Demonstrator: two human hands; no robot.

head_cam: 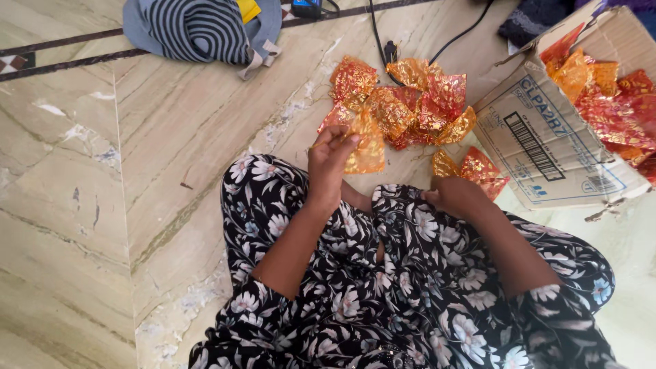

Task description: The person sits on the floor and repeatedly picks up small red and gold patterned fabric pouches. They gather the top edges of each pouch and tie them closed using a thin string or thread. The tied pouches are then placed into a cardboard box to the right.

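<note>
I sit on a marble floor in a black flowered dress. My left hand (329, 158) is raised over my knee and pinches a shiny gold-orange foil piece (369, 147) by its edge. My right hand (453, 195) rests near my lap and grips another orange and red foil piece (478, 169). Just beyond both hands lies a pile of crumpled red and gold foil pieces (403, 102) on the floor.
An open cardboard box (547, 147) holding more red and gold foil pieces stands at the right. A striped grey cloth bundle (198, 29) lies at the top left. Black cables (383, 41) run across the floor behind the pile. Dark fabric (529, 17) lies at the top right.
</note>
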